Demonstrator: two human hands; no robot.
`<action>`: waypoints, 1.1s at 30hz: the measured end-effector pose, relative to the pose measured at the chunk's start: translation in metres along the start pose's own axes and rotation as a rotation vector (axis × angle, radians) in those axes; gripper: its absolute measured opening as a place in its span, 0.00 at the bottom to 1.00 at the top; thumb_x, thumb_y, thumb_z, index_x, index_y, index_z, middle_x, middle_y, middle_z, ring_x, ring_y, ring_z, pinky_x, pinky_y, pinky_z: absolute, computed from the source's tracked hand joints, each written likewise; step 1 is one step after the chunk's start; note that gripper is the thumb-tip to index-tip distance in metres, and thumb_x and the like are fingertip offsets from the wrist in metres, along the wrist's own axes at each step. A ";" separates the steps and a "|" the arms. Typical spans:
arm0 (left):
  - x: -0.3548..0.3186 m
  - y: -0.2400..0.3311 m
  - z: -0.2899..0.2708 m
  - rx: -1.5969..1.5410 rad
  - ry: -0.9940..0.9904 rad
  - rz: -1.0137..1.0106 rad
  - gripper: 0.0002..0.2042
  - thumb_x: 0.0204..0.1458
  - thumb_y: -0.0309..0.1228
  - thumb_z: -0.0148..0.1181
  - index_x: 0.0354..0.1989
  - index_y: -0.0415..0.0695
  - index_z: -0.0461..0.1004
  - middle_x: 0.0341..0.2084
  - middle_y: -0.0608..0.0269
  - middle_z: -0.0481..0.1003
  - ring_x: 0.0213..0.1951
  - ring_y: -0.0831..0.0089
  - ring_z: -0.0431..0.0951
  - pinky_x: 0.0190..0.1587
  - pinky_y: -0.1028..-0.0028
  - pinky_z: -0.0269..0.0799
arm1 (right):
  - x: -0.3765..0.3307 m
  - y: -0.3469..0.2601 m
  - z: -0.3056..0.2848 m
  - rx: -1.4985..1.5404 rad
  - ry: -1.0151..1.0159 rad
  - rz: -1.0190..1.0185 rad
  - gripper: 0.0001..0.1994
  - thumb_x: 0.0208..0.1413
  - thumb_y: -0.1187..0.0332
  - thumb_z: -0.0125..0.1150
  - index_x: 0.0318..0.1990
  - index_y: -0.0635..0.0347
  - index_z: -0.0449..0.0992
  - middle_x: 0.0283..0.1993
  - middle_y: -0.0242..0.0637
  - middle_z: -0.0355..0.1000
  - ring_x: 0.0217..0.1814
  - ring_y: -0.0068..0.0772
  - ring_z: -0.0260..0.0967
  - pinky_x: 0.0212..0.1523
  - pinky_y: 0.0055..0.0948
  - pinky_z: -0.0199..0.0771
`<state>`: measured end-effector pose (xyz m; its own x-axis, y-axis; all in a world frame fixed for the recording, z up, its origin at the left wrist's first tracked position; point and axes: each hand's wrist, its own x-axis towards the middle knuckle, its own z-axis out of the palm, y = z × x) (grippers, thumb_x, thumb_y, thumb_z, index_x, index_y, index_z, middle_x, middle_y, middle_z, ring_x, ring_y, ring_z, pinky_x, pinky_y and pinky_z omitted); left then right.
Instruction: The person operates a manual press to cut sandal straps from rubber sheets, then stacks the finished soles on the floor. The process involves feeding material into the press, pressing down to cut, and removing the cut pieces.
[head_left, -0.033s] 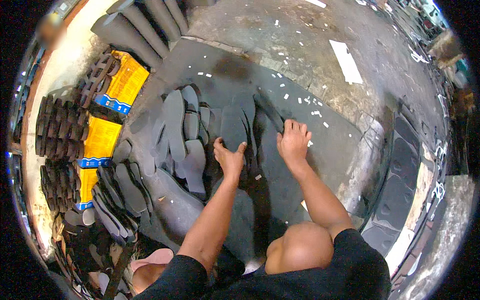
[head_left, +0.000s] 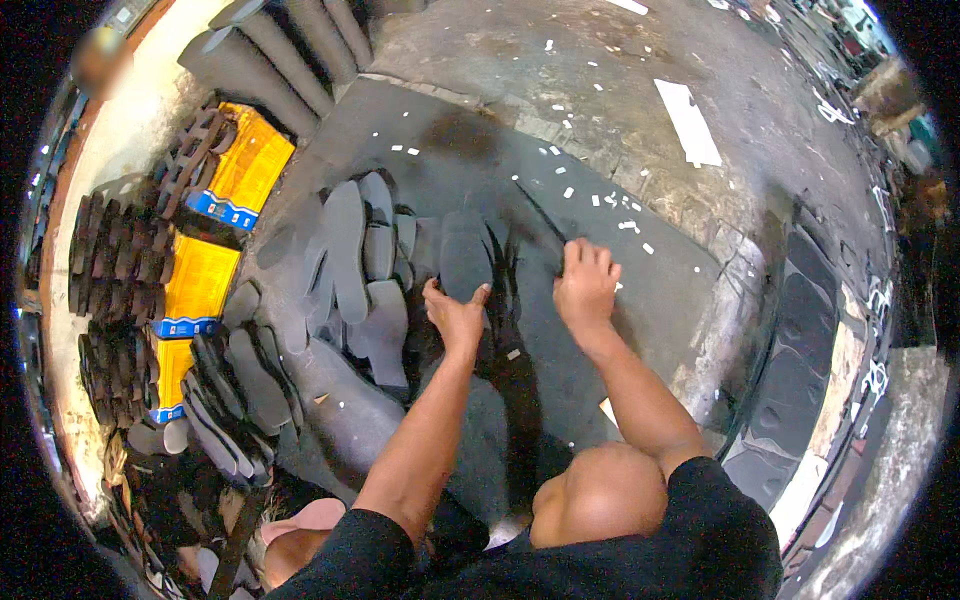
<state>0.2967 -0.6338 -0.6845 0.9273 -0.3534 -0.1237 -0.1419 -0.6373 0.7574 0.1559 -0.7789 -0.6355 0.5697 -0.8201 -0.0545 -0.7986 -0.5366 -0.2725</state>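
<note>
In front of me my left hand [head_left: 458, 318] grips the near end of an upright-lying dark grey shoe sole [head_left: 463, 245] between thumb and fingers. Thin dark edges of other pieces show just right of it. My right hand [head_left: 587, 295], fingers curled, holds the near end of a long, thin dark piece [head_left: 540, 212] that slants away to the upper left. It appears nearly edge-on, so its kind is unclear. Left of my left hand lies a loose heap of grey soles [head_left: 347, 250], some overlapping.
Yellow and blue boxes [head_left: 200, 285] and stacks of dark soles [head_left: 120, 245] line the left wall. Dark rolls [head_left: 255, 80] stand behind them. White scraps [head_left: 625, 225] dot the dark floor sheet [head_left: 640, 330]; a white sheet [head_left: 688, 122] lies farther off. Dark sheeting with shaped outlines [head_left: 790, 370] lies right.
The long piece in my right hand has turned and now looks thinner. Beside the left-hand sole, the dark pieces have shifted. Both hands stay in nearly the same place.
</note>
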 end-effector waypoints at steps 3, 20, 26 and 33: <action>0.005 -0.001 0.007 0.049 -0.059 -0.027 0.45 0.46 0.46 0.77 0.64 0.30 0.58 0.60 0.35 0.64 0.65 0.41 0.62 0.67 0.52 0.57 | -0.040 0.006 0.021 -0.087 -0.129 -0.096 0.31 0.50 0.59 0.71 0.60 0.63 0.71 0.67 0.41 0.69 0.74 0.55 0.58 0.70 0.58 0.56; 0.029 0.000 0.019 -0.884 -0.591 -0.511 0.50 0.58 0.69 0.52 0.76 0.39 0.51 0.73 0.43 0.58 0.72 0.51 0.59 0.69 0.52 0.58 | 0.028 0.000 0.048 1.292 -0.639 0.155 0.51 0.46 0.49 0.78 0.70 0.72 0.56 0.66 0.60 0.67 0.68 0.54 0.68 0.68 0.45 0.67; 0.022 0.017 0.013 -0.593 -0.660 -0.462 0.49 0.62 0.67 0.46 0.80 0.49 0.34 0.77 0.47 0.49 0.76 0.50 0.50 0.72 0.46 0.50 | 0.010 -0.038 0.074 0.531 -0.222 0.095 0.49 0.49 0.46 0.72 0.71 0.70 0.59 0.75 0.62 0.52 0.75 0.66 0.52 0.75 0.55 0.53; -0.020 0.041 0.028 0.008 -0.284 -0.054 0.42 0.67 0.60 0.43 0.77 0.38 0.48 0.77 0.44 0.46 0.77 0.41 0.44 0.75 0.48 0.43 | -0.006 -0.018 0.082 1.034 -0.113 0.080 0.29 0.56 0.62 0.69 0.62 0.66 0.70 0.60 0.47 0.73 0.63 0.44 0.68 0.63 0.45 0.67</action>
<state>0.2624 -0.6717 -0.6688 0.7998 -0.4956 -0.3387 -0.0990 -0.6654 0.7399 0.1830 -0.7482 -0.7088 0.5795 -0.7940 -0.1837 -0.3094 -0.0059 -0.9509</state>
